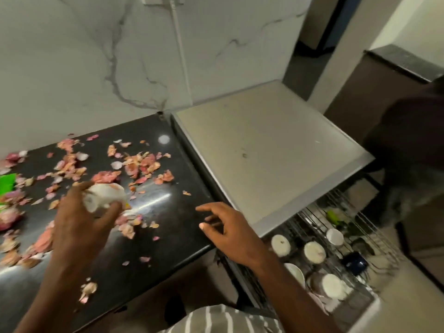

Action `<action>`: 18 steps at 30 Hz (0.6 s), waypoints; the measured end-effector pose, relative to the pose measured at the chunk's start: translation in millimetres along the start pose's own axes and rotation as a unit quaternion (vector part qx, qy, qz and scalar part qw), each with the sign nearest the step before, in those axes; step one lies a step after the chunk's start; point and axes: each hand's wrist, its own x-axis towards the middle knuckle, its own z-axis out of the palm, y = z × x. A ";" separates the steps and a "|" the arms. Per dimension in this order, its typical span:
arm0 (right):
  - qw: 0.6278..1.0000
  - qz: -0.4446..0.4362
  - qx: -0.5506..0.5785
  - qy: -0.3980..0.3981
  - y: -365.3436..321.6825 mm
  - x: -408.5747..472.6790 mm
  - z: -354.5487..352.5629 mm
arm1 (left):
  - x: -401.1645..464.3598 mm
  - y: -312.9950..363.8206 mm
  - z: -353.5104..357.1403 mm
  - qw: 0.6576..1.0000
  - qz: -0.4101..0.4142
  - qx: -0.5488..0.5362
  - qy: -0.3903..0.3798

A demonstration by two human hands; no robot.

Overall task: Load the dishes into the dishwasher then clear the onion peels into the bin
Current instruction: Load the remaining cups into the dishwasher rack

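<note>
My left hand [79,219] grips a white cup [104,195], tipped on its side just above the black counter [173,224]. Pink and orange onion peels [141,164] lie scattered over the counter's left and middle. My right hand [230,231] hovers open over the counter's right edge, fingers spread, holding nothing. Below and to the right, the dishwasher's wire rack [336,255] is pulled out. Several white cups and bowls [314,252] and a dark blue cup [355,260] sit in it.
The dishwasher's grey top [271,150] adjoins the counter on the right. A green object [7,183] and a whole onion [7,217] lie at the left edge. A marble wall stands behind. A dark shape [413,145] is at the far right.
</note>
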 end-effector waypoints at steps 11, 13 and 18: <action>0.981 -0.023 0.040 0.187 6.5 -46.0 -52.5 | -55.3 126.3 128.4 0.920 0.005 -0.222 -0.323; 0.975 0.004 0.047 0.215 20.2 -59.6 -67.3 | -70.6 147.2 152.4 0.899 -0.016 -0.235 -0.369; 0.969 0.069 0.057 0.232 61.9 -88.3 -99.8 | -92.4 187.8 194.0 0.882 -0.018 -0.208 -0.422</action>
